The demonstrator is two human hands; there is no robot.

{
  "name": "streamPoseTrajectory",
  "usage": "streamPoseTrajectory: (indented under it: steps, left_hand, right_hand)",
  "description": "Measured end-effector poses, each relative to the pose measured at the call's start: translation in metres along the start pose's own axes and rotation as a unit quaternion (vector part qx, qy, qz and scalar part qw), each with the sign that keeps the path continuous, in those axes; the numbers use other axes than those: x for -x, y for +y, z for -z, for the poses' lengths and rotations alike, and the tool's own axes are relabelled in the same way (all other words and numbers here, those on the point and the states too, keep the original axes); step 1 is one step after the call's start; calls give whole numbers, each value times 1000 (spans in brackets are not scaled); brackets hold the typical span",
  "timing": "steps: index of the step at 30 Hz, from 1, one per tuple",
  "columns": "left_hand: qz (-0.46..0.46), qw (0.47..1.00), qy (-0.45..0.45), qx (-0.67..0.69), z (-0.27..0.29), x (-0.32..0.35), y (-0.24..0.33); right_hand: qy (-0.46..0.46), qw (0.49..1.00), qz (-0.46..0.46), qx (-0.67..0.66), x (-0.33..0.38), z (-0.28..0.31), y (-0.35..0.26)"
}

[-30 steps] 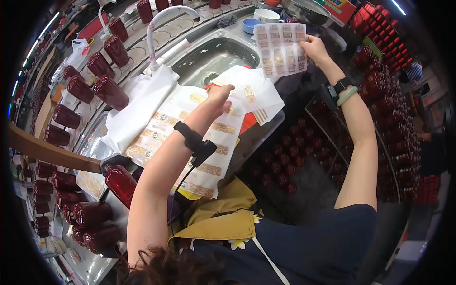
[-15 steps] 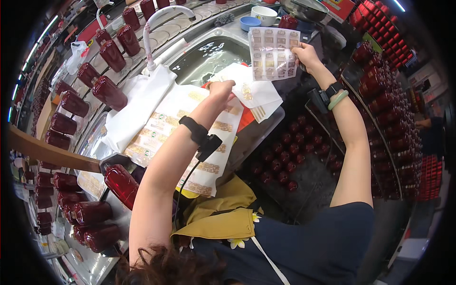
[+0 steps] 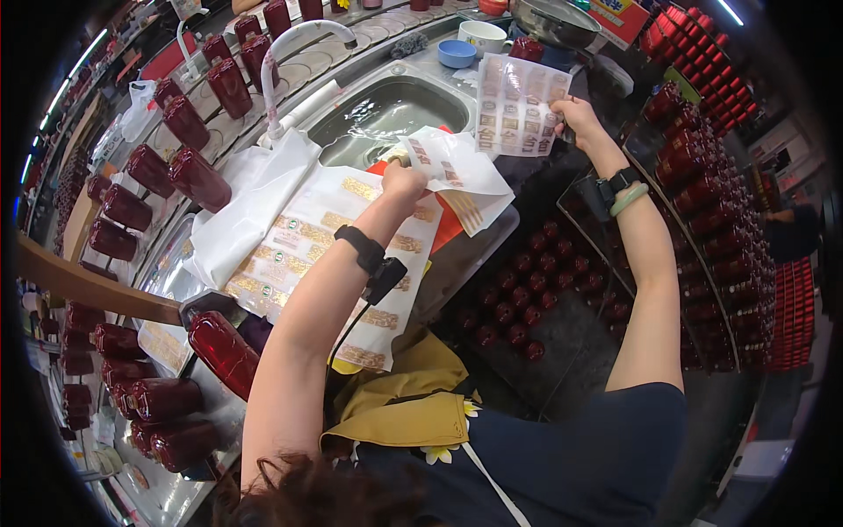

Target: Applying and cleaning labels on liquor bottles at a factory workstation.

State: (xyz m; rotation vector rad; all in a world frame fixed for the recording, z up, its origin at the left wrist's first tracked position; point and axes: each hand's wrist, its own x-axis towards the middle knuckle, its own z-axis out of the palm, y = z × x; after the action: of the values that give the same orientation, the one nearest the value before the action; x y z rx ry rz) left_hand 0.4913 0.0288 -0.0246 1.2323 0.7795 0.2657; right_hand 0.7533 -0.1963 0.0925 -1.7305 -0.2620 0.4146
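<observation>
My right hand (image 3: 575, 116) grips the right edge of a clear sheet of gold stickers (image 3: 518, 104) and holds it up over the counter beside the steel sink (image 3: 386, 114). My left hand (image 3: 402, 183) presses down, fingers curled, on a stack of white label sheets (image 3: 325, 241) with gold printing that lie across the counter. A folded white sheet (image 3: 461, 171) and a red-orange sheet (image 3: 448, 230) lie just right of that hand. Both wrists carry black bands; the right one has a green bangle too.
Dark red bottles (image 3: 198, 176) line the counter at left and lie at lower left (image 3: 224, 351). A crate of red-capped bottles (image 3: 527, 299) stands below the counter, more on racks at right (image 3: 711, 193). White faucet (image 3: 290, 48), blue bowl (image 3: 457, 54), white cup (image 3: 481, 37), metal pot (image 3: 558, 19) behind the sink.
My right hand has brought the sticker sheet down and a little left, nearer the counter. My left hand stays pressed on the label sheets.
</observation>
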Motion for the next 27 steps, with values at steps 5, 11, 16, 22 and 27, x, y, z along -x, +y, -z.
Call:
streamPoseTrajectory:
  steps: [5, 11, 16, 22, 27]
  left_hand:
    - [-21, 997, -35, 64, 15, 27, 25]
    - [-62, 988, -35, 138, 60, 22, 40]
    - [-109, 972, 9, 209, 104, 32, 89]
    - [-145, 963, -28, 225, 124, 47, 129]
    - [-137, 945, -103, 277, 110, 52, 116]
  right_hand:
    - [-27, 995, -68, -60, -7, 15, -13]
    - [-119, 979, -131, -99, -1, -5, -25]
    - [-178, 953, -239, -61, -4, -42, 1]
    - [-62, 864, 38, 497, -10, -89, 48]
    - [-302, 945, -97, 84, 35, -149, 20]
